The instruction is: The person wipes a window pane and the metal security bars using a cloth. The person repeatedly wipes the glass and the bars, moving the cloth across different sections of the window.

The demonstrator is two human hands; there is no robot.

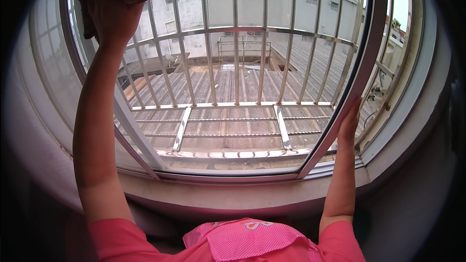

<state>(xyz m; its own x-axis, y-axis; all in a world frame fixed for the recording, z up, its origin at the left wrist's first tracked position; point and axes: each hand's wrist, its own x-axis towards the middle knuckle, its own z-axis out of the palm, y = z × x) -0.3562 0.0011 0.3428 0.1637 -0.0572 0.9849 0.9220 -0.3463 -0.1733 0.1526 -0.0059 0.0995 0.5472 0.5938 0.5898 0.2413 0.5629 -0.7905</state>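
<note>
My left hand (115,14) is raised at the upper left, gripping a brown cloth (87,11) against the upper left part of the sliding window. Parts of the cloth hang on both sides of the hand, and its top runs out of the picture. On the right, my right hand (350,122) rests on the side frame (340,131) of the sliding window sash, with its fingers pointing up along the frame. It holds no loose object. Between my arms is the glass pane, with metal security bars (236,69) outside it.
A window sill (233,194) runs below the sash, with sliding tracks (324,169) at the lower right. White curtain or wall surface borders the left side. Beyond the bars lie a corrugated roof (233,87) and a pale building (218,7).
</note>
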